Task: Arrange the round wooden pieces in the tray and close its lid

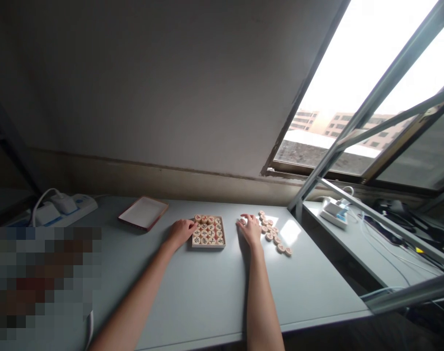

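Note:
A small square wooden tray [208, 245] sits on the grey table [207, 292], filled with several round wooden chess discs [208, 230]. My left hand [181, 231] rests against the tray's left edge, fingers curled on its rim. My right hand [250, 228] lies to the right of the tray with fingers spread over the tabletop, a disc at its fingertips. More loose discs [274, 234] lie scattered in a line just right of that hand.
The tray's lid [143, 213] lies upside down at the back left. A white power strip [63, 207] with cables sits at the far left. An open metal window frame [353, 161] leans in at right, above a second desk [357, 243] with chargers and cables.

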The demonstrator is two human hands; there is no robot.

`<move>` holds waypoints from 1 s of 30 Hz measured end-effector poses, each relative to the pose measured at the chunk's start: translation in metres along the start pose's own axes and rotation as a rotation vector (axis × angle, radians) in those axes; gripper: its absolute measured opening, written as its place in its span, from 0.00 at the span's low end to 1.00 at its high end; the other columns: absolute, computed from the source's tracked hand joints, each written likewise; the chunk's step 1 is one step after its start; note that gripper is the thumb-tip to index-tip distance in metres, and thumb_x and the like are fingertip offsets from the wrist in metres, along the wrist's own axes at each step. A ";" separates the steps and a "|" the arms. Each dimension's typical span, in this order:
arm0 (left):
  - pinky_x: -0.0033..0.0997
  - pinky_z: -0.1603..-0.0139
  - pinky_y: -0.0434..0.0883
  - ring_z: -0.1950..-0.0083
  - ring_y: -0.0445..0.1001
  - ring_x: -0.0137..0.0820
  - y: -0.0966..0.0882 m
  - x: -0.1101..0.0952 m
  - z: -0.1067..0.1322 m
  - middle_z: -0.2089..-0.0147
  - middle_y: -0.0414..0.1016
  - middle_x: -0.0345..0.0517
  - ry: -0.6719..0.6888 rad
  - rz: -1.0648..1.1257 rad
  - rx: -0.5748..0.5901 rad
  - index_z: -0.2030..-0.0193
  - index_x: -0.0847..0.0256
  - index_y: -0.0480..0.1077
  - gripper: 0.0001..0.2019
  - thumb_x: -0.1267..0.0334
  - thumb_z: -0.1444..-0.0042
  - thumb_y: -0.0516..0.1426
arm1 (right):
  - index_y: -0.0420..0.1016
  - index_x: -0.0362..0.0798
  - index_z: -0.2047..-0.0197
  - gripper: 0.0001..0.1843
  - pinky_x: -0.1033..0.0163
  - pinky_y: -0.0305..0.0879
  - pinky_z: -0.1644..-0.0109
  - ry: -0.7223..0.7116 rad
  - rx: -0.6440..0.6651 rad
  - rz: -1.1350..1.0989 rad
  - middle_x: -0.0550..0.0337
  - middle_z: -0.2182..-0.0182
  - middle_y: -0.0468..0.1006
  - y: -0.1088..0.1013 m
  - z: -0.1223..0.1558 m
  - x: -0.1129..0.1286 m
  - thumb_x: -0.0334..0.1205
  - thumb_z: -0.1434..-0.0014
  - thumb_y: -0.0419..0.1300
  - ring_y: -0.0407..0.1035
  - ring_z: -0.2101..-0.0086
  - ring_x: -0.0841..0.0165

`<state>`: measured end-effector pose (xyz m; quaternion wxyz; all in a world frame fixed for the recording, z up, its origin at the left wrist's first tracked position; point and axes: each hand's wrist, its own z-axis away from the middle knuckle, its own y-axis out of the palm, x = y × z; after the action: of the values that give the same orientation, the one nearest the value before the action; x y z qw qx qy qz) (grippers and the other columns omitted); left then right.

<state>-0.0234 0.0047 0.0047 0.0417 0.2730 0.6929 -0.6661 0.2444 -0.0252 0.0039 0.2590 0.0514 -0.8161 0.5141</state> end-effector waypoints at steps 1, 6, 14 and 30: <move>0.26 0.69 0.55 0.66 0.71 0.31 0.000 0.000 0.000 0.66 0.76 0.50 0.009 0.001 -0.002 0.70 0.61 0.73 0.19 0.54 0.43 0.45 | 0.72 0.49 0.60 0.15 0.61 0.55 0.58 0.018 0.006 -0.010 0.55 0.60 0.68 0.001 0.000 -0.005 0.45 0.49 0.54 0.61 0.58 0.61; 0.26 0.68 0.56 0.65 0.71 0.32 -0.002 -0.001 0.000 0.65 0.76 0.50 -0.003 0.022 0.012 0.69 0.61 0.74 0.19 0.54 0.43 0.45 | 0.72 0.47 0.65 0.11 0.65 0.58 0.60 -0.094 0.066 -0.211 0.56 0.65 0.71 0.010 -0.001 0.008 0.41 0.49 0.52 0.64 0.63 0.66; 0.27 0.66 0.57 0.64 0.72 0.33 -0.001 0.000 -0.001 0.63 0.76 0.52 0.016 0.012 0.014 0.68 0.61 0.74 0.20 0.54 0.43 0.44 | 0.71 0.55 0.60 0.11 0.60 0.54 0.55 -0.334 0.100 -0.307 0.62 0.61 0.73 0.015 0.009 0.059 0.42 0.48 0.54 0.63 0.58 0.65; 0.26 0.67 0.57 0.63 0.72 0.32 -0.003 -0.003 0.001 0.64 0.76 0.51 -0.018 -0.004 0.015 0.68 0.61 0.74 0.20 0.55 0.43 0.44 | 0.52 0.49 0.41 0.26 0.44 0.41 0.46 0.146 -0.275 0.188 0.50 0.41 0.50 0.011 -0.018 0.003 0.42 0.43 0.46 0.42 0.43 0.57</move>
<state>-0.0226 0.0034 0.0088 0.0444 0.2659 0.6880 -0.6737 0.2449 -0.0037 0.0027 0.2729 -0.0986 -0.8590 0.4218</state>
